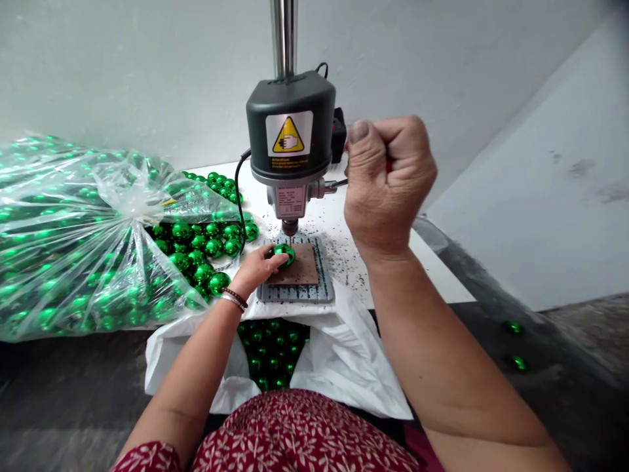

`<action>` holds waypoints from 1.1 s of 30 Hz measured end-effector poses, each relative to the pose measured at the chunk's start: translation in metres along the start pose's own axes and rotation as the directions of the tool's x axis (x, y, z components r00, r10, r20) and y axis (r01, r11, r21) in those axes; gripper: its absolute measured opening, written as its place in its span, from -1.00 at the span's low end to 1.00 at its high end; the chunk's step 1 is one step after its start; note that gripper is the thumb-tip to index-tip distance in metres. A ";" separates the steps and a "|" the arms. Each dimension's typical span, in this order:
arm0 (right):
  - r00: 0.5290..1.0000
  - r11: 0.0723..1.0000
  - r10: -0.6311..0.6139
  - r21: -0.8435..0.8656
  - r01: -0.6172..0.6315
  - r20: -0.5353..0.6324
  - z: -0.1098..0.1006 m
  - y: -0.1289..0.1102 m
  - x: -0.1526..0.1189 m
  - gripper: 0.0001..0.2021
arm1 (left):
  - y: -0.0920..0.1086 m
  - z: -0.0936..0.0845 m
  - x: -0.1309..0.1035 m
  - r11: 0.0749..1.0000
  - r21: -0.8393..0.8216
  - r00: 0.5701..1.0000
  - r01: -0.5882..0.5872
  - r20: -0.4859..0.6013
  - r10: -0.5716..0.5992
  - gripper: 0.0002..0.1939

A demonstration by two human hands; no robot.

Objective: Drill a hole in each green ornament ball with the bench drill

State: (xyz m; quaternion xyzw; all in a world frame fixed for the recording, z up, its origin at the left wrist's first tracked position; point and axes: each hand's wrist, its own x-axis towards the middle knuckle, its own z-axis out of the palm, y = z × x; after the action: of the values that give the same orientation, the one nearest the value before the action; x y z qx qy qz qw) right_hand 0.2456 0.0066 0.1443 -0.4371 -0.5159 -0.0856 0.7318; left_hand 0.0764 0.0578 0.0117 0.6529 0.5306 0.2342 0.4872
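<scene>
My left hand grips a shiny green ball on a brown board, right under the bit of a small bench drill press. The thin drill bit comes down at the ball; whether it has gone in, I cannot tell. The board lies on the drill's grey slotted base. Raised to the right of the drill head, my right hand is wrapped around the feed lever, and most of its red grip is hidden by the fingers.
A big clear plastic bag of green balls fills the left side, with loose balls beside it. Below the table edge, a white sack holds more balls. Dark shavings litter the white tabletop. Two balls lie on the floor at right.
</scene>
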 end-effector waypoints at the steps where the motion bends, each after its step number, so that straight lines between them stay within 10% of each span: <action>1: 1.000 1.000 0.007 -0.013 -0.007 0.001 0.001 0.000 0.003 -0.55 | 0.000 0.000 0.000 1.000 0.017 1.000 -0.008 0.001 0.008 -0.45; 15: 0.920 0.908 0.380 -0.231 -0.351 0.095 0.031 -0.003 0.074 -0.59 | 0.010 0.005 0.001 0.994 0.110 1.000 -0.006 -0.008 0.007 -0.54; 33: 0.996 0.998 -0.055 0.016 0.054 0.073 -0.007 0.004 0.001 -0.67 | -0.003 0.016 0.001 0.967 0.191 0.985 -0.169 -0.002 0.172 -0.51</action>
State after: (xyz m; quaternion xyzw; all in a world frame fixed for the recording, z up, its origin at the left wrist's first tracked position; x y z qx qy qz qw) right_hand 0.2527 0.0041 0.1422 -0.4207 -0.5547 -0.0860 0.7127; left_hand 0.0885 0.0519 0.0023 0.7373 0.4969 0.2297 0.3958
